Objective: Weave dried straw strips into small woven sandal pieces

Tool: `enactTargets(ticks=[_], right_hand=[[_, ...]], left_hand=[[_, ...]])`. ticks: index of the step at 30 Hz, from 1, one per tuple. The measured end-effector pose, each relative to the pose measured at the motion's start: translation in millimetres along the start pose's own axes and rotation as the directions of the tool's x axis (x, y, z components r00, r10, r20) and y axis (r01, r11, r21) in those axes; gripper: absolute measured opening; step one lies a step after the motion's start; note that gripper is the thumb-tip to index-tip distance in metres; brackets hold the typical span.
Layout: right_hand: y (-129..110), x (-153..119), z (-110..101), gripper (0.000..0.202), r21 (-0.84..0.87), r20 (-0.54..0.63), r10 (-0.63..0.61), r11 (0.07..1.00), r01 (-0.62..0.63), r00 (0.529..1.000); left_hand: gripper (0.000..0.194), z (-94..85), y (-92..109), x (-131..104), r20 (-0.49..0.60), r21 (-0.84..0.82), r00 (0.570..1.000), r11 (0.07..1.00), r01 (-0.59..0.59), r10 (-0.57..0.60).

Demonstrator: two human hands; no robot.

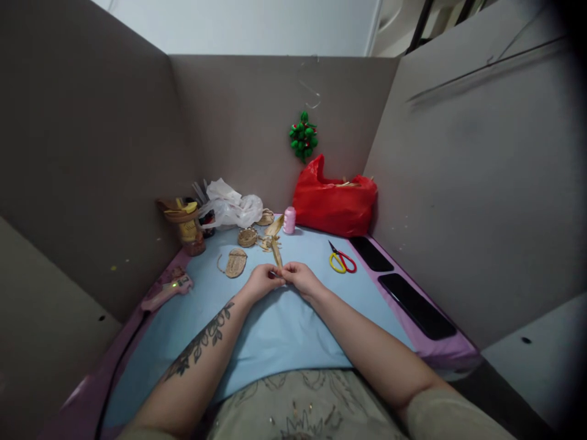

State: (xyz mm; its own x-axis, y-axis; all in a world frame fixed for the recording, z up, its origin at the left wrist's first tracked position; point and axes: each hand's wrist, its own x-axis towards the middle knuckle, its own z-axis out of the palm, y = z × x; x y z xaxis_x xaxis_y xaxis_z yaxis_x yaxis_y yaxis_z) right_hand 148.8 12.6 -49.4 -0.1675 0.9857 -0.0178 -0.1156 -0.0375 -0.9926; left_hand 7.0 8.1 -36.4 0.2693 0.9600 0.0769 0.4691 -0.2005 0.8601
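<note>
My left hand (266, 280) and my right hand (299, 277) meet fingertip to fingertip over the blue cloth (284, 333). Both pinch the near end of a tan dried strip (276, 252), which points away from me. Beyond it lie more dried pieces (274, 227). To the left of my hands is a flat woven oval piece (236, 263) with a loose cord, and behind that a small round woven basket (247, 236). A pink thread spool (289, 220) stands upright behind the strip.
Scissors (342, 260) with yellow and red handles lie right of my hands. Two black phones (416, 305) rest at the right edge. A red bag (337, 205), white plastic bag (233, 208) and jar (189, 232) stand at the back. A pink glue gun (169, 292) lies left.
</note>
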Motion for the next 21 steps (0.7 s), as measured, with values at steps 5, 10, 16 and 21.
enactTargets(ticks=[5, 10, 16, 21], right_hand=[[2, 1, 1, 0.012, -0.036, -0.053, -0.056, 0.998, 0.054, 0.997], [-2, 1, -3, 0.013, -0.007, -0.037, -0.009, 1.000, 0.009, 0.999], [-13, 1, -13, 0.010, -0.089, -0.025, 0.020, 0.996, -0.022, 0.999], [-13, 3, -17, 0.007, -0.208, -0.009, -0.002, 0.978, 0.001, 1.000]], left_hand=[[0.024, 4.2, 7, -2, -0.106, 0.140, 0.990, 0.987, -0.082, 0.098], [0.020, 5.2, 6, -2, -0.054, 0.139, 0.995, 0.987, -0.079, 0.087], [0.023, 8.2, -1, 1, -0.034, 0.076, 0.998, 0.996, -0.042, 0.044], [0.021, 6.3, 3, 0, -0.030, 0.045, 0.998, 0.997, -0.060, 0.062]])
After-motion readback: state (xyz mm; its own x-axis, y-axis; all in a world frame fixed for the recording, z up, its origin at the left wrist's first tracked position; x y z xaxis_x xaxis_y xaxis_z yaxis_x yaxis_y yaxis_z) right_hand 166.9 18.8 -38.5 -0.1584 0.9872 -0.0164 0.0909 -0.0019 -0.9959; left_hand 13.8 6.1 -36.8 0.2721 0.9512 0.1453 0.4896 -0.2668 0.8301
